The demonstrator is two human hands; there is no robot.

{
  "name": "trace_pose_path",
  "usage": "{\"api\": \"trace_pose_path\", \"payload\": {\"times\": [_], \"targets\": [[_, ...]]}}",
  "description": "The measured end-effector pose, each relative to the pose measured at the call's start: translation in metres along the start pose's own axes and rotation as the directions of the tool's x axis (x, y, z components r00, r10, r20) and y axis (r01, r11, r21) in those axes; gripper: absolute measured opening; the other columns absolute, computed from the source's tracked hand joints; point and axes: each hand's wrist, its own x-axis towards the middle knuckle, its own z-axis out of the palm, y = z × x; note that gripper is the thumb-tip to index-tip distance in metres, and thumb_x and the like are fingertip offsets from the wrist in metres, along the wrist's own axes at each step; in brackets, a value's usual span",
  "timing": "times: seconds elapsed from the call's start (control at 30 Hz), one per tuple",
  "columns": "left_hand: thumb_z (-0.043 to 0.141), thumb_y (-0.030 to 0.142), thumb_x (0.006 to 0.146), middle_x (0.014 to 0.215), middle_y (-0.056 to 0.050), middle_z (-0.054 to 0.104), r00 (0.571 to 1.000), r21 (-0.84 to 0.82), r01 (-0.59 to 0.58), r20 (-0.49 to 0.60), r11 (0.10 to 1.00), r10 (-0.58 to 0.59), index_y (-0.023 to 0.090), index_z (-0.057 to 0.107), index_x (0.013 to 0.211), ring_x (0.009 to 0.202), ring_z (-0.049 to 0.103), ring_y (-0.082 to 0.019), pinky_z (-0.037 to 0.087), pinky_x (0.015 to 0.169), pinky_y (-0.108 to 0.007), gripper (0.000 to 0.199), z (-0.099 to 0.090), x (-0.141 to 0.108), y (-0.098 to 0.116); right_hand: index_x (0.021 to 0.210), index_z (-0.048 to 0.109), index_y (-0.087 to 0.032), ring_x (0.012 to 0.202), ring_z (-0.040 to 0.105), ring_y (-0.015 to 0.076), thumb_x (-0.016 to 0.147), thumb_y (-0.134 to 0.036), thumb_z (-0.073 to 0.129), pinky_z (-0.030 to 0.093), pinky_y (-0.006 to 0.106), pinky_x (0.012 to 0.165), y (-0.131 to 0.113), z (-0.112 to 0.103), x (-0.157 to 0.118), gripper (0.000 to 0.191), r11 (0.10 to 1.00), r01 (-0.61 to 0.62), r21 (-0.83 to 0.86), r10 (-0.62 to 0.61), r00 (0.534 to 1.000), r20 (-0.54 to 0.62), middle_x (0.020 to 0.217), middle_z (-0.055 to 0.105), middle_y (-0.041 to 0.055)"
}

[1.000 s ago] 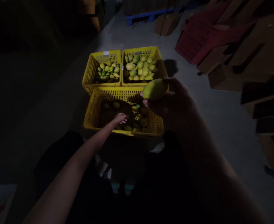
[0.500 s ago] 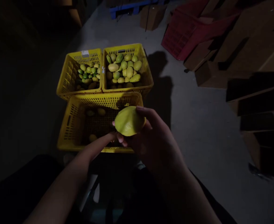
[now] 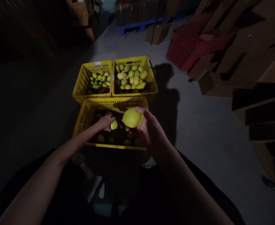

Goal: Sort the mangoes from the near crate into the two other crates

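A large yellow-green lemon point(image 3: 132, 117) rests in my right hand point(image 3: 148, 126), whose fingers curl round its right side and underside. My left hand point(image 3: 106, 122) reaches into the near yellow crate point(image 3: 118, 146) and grips a smaller lemon point(image 3: 114, 125) at its fingertips. The big fruit is held higher, over the right part of that crate. Several more lemons lie in shadow on the crate floor, one of them a dull yellow fruit point(image 3: 100, 138) near the front wall. Parts of the crate's inside are hidden by my hands and the dark.
Behind stand two more yellow crates, a left one point(image 3: 80, 82) with small green and yellow fruit and a right one point(image 3: 152, 82) with larger fruit. A red crate point(image 3: 183, 50) and cardboard boxes point(image 3: 214, 85) crowd the right. Farther back is a blue pallet point(image 3: 142, 26).
My left hand has come out from behind the large lemon, moved left and now grips a smaller lemon. The right hand still holds the large one. The view has tilted up slightly.
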Motion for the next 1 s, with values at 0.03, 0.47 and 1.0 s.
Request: {"api": "trace_pose_path", "payload": {"times": [0.03,0.47,1.0], "targets": [[0.084,0.017,0.048,0.116,-0.013,0.057,0.998,0.052,-0.044,-0.037,0.998,0.046,0.018,0.061,0.109,0.116,0.049,-0.035,0.038,0.100,-0.044,0.065,-0.019,-0.008,-0.004,0.085,0.053,-0.021,0.051,0.053,0.0130,0.071,-0.045,0.058,0.039,0.024,0.042,0.002,0.001,-0.001,0.028,1.000,0.006,-0.023,-0.007,1.000,-0.021,0.065,0.061,0.0014],[0.078,0.049,0.059,0.111,-0.008,0.063,0.875,-0.894,-0.409,-0.441,0.181,-0.199,0.021,0.054,0.109,0.103,0.060,-0.025,0.047,0.090,-0.037,0.062,-0.067,-0.126,0.016,0.077,0.055,-0.024,0.048,0.055,0.0155,0.068,-0.046,0.065,0.040,0.029,0.044,0.051,0.037,0.009,0.026,0.969,0.106,-0.221,-0.089,0.992,0.087,0.061,0.062,-0.0001],[0.083,0.042,0.055,0.093,-0.007,0.069,0.973,-0.971,-0.154,-0.181,0.183,-0.144,0.017,0.064,0.098,0.088,0.063,-0.021,0.047,0.080,-0.028,0.052,-0.042,-0.122,0.018,0.087,0.058,-0.024,0.061,0.055,0.0130,0.068,-0.042,0.069,0.041,0.023,0.046,0.045,0.057,0.023,0.029,0.840,0.381,-0.386,-0.409,0.912,0.010,0.081,0.062,-0.0003]]}}
